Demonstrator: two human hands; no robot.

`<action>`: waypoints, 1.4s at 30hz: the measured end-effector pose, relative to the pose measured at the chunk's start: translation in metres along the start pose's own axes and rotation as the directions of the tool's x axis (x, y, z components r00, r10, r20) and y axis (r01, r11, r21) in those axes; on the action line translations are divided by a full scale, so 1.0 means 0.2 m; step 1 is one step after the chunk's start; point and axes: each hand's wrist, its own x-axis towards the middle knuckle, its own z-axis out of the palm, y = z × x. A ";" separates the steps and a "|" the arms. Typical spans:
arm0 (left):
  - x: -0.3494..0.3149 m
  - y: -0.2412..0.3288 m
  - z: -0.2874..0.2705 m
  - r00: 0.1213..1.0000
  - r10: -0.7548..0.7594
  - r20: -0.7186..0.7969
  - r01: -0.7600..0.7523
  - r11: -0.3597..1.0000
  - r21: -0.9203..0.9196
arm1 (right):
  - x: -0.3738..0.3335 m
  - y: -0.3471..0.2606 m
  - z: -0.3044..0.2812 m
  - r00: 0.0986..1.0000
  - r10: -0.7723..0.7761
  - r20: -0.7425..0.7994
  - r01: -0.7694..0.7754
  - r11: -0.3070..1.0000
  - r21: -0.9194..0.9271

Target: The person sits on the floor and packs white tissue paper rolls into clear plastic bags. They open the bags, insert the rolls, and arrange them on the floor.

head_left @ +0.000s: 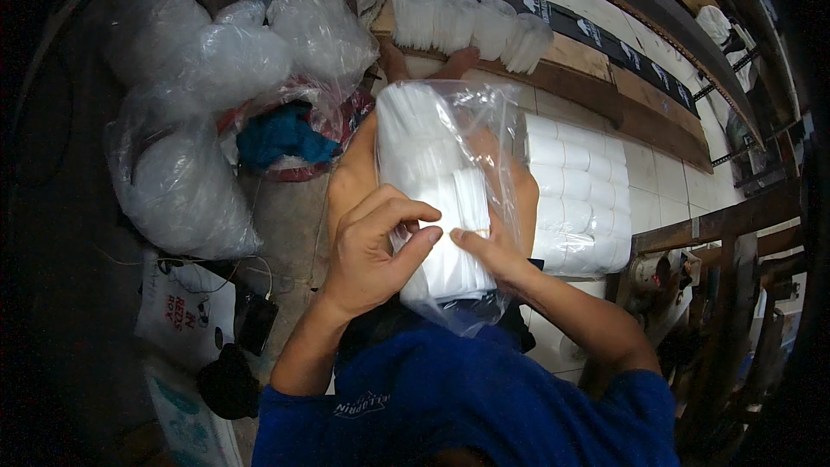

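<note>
A clear plastic bag (503,143) lies across my lap with stacks of thin white pieces (454,199) inside or partly inside it. My right hand (493,251) grips the near stack at its right side, thumb pressed on top, the other fingers mostly hidden. A thin tan band, like a rubber band, shows by that thumb. Over the stack's left side is my left hand (376,242), thumb and forefinger curved toward each other with a small gap and nothing visible between them.
Packed white bundles (577,195) in clear plastic lie at my right. Beyond my feet, several fanned stacks of white rounded pieces (454,22) stand on a wooden plank (605,104). Filled clear bags (190,182) are piled at left, beside a teal cloth (285,136). A wooden frame (731,229) stands right.
</note>
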 end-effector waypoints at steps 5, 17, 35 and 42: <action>-0.13 -0.02 0.10 0.935 -0.045 -0.352 0.109 0.980 0.164 | 0.12 0.05 -0.04 1.000 0.014 0.026 -0.011 0.991 -0.132; -0.52 0.07 0.20 0.806 -0.437 0.399 0.560 0.781 -0.274 | 0.09 -0.01 -0.05 0.951 0.237 0.197 -0.258 0.962 0.088; -0.29 0.12 0.44 0.943 -0.075 0.324 0.249 0.804 -0.540 | 0.26 0.33 -0.04 0.951 -0.305 0.045 0.269 0.750 -0.604; -0.20 0.18 0.36 0.950 0.029 0.310 0.186 0.744 -0.642 | 0.32 0.24 -0.28 0.913 -0.061 0.403 0.405 0.255 -0.878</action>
